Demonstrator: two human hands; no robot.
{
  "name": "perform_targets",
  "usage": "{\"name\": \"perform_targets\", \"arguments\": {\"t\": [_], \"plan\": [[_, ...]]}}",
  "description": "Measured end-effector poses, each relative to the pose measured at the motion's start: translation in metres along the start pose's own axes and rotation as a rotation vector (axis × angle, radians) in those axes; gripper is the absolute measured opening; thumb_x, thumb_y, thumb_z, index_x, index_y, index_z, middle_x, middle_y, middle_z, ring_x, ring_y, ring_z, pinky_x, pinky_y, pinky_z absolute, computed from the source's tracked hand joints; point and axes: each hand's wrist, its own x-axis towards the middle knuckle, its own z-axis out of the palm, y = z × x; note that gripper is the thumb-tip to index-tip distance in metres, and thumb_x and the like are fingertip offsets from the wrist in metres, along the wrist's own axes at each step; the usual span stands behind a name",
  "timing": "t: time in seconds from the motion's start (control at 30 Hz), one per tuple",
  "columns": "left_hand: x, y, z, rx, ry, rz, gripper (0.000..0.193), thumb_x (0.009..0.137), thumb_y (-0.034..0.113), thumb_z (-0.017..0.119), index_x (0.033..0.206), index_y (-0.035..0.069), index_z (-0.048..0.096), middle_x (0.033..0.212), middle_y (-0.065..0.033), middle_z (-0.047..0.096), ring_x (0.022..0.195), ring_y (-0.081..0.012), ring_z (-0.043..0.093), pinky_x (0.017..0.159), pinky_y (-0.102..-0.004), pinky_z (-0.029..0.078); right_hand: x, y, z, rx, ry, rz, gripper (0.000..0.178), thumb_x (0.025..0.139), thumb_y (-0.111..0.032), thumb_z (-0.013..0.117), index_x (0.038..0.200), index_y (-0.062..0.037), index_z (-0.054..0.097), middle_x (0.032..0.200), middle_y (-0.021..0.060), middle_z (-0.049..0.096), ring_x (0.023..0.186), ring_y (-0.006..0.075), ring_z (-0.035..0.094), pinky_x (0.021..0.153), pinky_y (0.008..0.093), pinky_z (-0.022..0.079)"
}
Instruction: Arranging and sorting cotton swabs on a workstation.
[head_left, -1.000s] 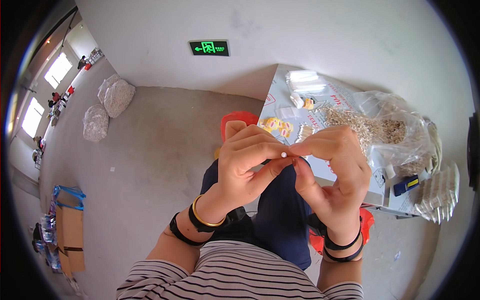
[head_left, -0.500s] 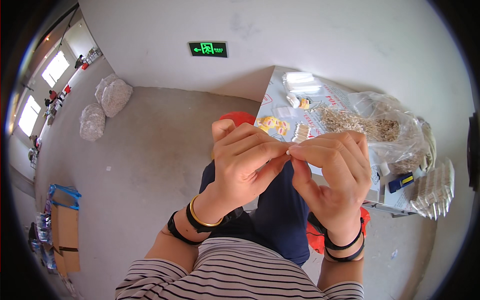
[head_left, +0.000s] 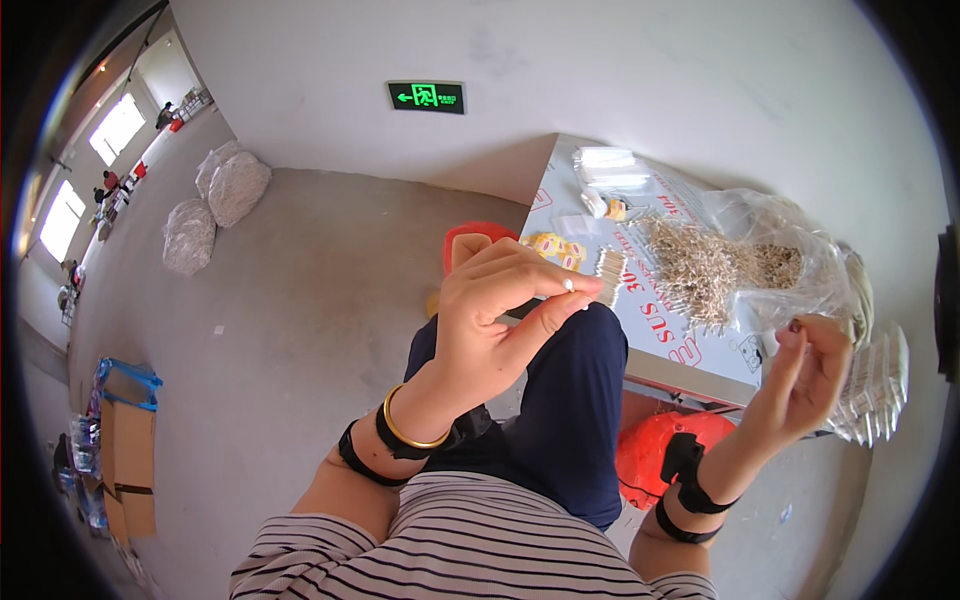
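Head view — left hand [head_left: 485,300] pinches a swab [head_left: 569,285], its rounded tip white — right hand [head_left: 806,385] half-curled, hold unclear

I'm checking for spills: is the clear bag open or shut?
Open: swabs run from inside the bag out onto the table.

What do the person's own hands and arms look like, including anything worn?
The left hand and right hand are ungloved. A gold-coloured bangle and black straps circle the left wrist; black bands circle the right forearm. The short sleeves are pale with dark stripes.
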Motion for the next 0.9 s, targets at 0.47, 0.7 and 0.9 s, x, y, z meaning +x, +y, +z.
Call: {"name": "perform_targets", "arguments": {"t": [0.47,0.7,0.9], "plan": [[-0.001,0.008,0.017,0.207,0.041,0.155,0.021,0.077,0.012,0.086,0.096,0.019,0.082,0.08,0.0094,0.074,0.074,-0.0097,0.062,0.083,-0.0352,0.03,-0.01,-0.049,0.068,0.074,-0.409,-0.092,0.024,0.076,0.003,0.082,0.097,-0.0057,0.074,0.089,0.0055,0.074,0.077,0.0244,0.068,0.07,0.0347,0.051],[-0.005,0.011,0.01,0.318,0.039,0.182,0.033,0.064,0.005,0.084,0.095,0.015,0.083,0.081,0.0056,0.074,0.074,-0.0135,0.063,0.082,-0.0343,0.031,-0.012,-0.048,0.077,0.068,-0.423,-0.206,0.025,0.076,0.002,0.082,0.097,-0.008,0.073,0.089,0.0023,0.074,0.075,0.0217,0.068,0.069,0.034,0.049],[-0.005,0.011,0.007,0.422,0.013,0.23,0.032,0.066,0.008,0.084,0.096,0.017,0.083,0.08,0.0082,0.073,0.073,-0.0112,0.06,0.083,-0.0344,0.029,-0.009,-0.049,0.073,-0.016,-0.472,-0.254,0.024,0.073,0.003,0.081,0.091,-0.0078,0.07,0.088,0.0028,0.073,0.073,0.0223,0.067,0.067,0.0348,0.047]]}}
